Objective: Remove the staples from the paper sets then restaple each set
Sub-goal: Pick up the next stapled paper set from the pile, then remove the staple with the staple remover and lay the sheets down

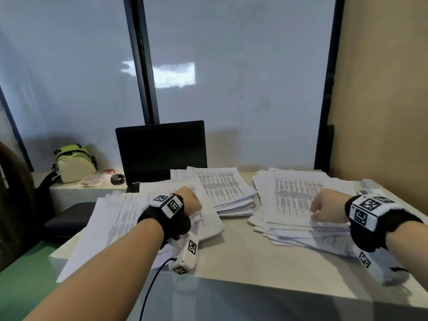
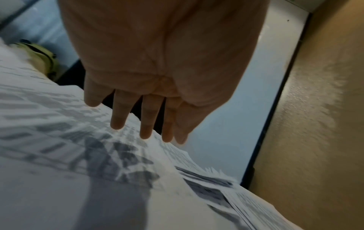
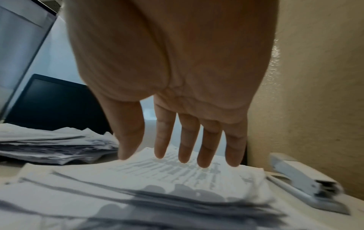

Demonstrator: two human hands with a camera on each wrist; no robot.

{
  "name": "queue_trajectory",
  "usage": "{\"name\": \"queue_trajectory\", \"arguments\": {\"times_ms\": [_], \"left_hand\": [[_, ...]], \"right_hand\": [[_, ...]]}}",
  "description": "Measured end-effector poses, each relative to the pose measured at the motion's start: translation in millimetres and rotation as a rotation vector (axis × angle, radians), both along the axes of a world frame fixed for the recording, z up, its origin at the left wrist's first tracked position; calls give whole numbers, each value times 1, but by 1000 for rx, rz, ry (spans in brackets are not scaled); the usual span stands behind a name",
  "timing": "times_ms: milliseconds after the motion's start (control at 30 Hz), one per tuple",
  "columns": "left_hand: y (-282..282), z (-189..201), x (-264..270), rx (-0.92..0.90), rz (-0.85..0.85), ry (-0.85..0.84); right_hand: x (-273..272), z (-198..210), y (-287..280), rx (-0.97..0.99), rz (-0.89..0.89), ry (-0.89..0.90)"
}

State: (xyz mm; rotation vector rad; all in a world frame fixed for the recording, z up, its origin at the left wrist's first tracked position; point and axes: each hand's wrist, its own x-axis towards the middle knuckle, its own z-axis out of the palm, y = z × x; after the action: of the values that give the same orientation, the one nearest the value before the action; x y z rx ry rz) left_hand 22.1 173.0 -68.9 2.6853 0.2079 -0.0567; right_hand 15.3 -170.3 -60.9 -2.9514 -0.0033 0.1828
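Up on the head view: both hands out over the desk [image 1: 231,256], left hand [image 1: 188,202] above the left stack [image 1: 143,218], right hand [image 1: 328,208] above the right stack [image 1: 298,200]. Third stack [image 1: 227,191] farther back between them, in front of a dark laptop [image 1: 162,149]. Green bag [image 1: 74,162] off to the far left. Fingers mostly hidden behind the knuckles from here, so can't call the grip from this angle. Stapler [image 1: 370,184] barely peeking out past the right wrist, by the wall.

Left wrist view next: fingers [image 2: 146,121] straight and loosely spread, holding nothing, tips just above the top sheet. Paper [image 2: 69,140] running away under the palm, printed rows blurred, no staple readable.

Right wrist view: fingers [image 3: 189,137] straight and relaxed too, empty, tips hovering just over the top sheet of the stack [image 3: 177,171]. Sheets fanned and uneven at the edges, printed in dense rows, looks like lots of thin sets piled loosely. Stapler [image 3: 307,180] lying to the right of the fingers, beside the stack, against the wall, long axis running roughly along the reach, toward the camera.

Guessing the key thing: right hand clearly the closer one to the stapler, right stack directly below the fingertips, so probably just a drop down to take the top set. Still early in the task by the look of those piles. No staple remover spotted anywhere.
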Motion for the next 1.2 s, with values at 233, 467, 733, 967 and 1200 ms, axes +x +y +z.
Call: {"name": "queue_trajectory", "arguments": {"times_ms": [233, 467, 733, 967, 1200], "left_hand": [[-100, 2, 3, 50, -228, -27], [-179, -20, 13, 242, -488, 121], [-199, -10, 25, 498, -599, 219], [-184, -3, 21, 512, -628, 43], [-161, 0, 18, 324, -556, 194]], "right_hand": [[-17, 0, -55, -47, -58, 19], [-32, -5, -84, -85, 19, 91], [-25, -12, -105, -40, 35, 68], [-23, -10, -107, -48, 12, 34], [-29, -6, -121, -179, -104, 182]]}}
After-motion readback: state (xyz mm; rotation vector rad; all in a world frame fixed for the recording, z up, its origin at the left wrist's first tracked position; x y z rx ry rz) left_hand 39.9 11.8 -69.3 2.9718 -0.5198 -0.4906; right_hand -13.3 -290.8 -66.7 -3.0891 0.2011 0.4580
